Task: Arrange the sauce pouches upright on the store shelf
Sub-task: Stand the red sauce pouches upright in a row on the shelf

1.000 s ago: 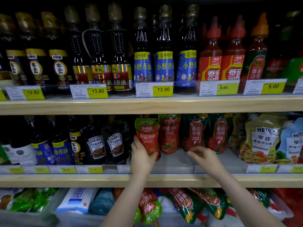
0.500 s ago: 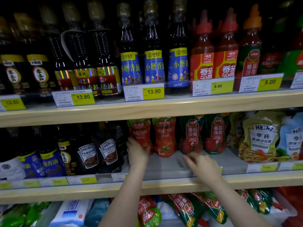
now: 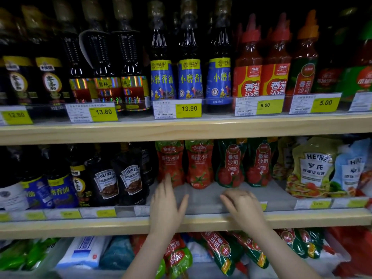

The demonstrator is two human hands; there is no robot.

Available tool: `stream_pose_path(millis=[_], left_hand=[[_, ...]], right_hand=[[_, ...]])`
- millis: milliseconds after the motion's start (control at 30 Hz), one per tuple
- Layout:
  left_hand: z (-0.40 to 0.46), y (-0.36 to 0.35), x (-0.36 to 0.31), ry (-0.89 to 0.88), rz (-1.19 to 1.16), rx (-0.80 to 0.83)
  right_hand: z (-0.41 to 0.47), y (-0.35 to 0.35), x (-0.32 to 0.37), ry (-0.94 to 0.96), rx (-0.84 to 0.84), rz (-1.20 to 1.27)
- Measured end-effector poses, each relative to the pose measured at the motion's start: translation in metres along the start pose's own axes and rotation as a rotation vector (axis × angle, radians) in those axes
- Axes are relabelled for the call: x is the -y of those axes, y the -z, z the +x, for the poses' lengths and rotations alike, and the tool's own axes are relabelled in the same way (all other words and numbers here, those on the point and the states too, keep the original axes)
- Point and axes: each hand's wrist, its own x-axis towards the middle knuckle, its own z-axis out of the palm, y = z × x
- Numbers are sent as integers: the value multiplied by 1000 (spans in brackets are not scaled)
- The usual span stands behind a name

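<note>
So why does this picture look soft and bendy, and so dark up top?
Head view: the wide lens bows the wooden shelf edge; the price tags are smeared by blur; the bottle tops sit in shadow; glare streaks the blue-label bottles.

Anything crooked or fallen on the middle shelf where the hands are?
The four ketchup pouches stand upright in a row: red pouch at the left hand, its twin, two green pouches. Right hand holds nothing. The Heinz pouch right of them leans and looks crumpled.
</note>
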Motion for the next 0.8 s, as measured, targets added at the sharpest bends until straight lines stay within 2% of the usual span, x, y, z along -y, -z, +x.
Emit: stream_pose_path(millis=[200, 467, 667, 733, 800], left_hand=[[-55, 16, 35, -283, 140, 76], [-101, 29, 99, -400, 97, 115], [-165, 2, 132, -230, 135, 480], [-166, -3, 129, -222, 162, 476], [-161, -8, 124, -265, 195, 393]], right_hand=[[-29, -19, 37, 166, -11, -47], [-33, -45, 63, 166, -73, -78], [-32, -52, 57, 161, -93, -86], [-32, -53, 58, 157, -101, -87], [-31, -53, 58, 155, -108, -89]])
